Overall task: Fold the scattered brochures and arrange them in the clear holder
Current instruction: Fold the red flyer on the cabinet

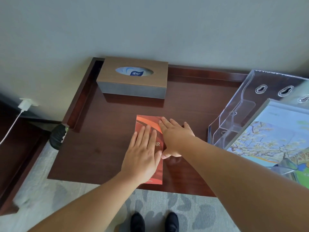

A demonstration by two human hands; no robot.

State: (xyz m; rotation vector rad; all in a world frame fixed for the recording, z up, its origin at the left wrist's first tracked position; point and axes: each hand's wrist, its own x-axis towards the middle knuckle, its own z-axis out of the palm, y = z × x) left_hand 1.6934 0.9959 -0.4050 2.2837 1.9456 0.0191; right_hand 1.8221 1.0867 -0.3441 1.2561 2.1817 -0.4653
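Both hands are lying flat, gripping nothing: left hand [142,153] and right hand [173,134] are pressing the red brochure [146,121] at table [100,148] centre, seemingly creasing it. It is still awaiting the holder [242,104] at 3 o'clock, where a blue brochure [270,136] is resting.

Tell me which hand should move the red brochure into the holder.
Right. The right hand lies at the right edge of the red brochure, nearest the clear holder; the left hand would probably have to cross it.
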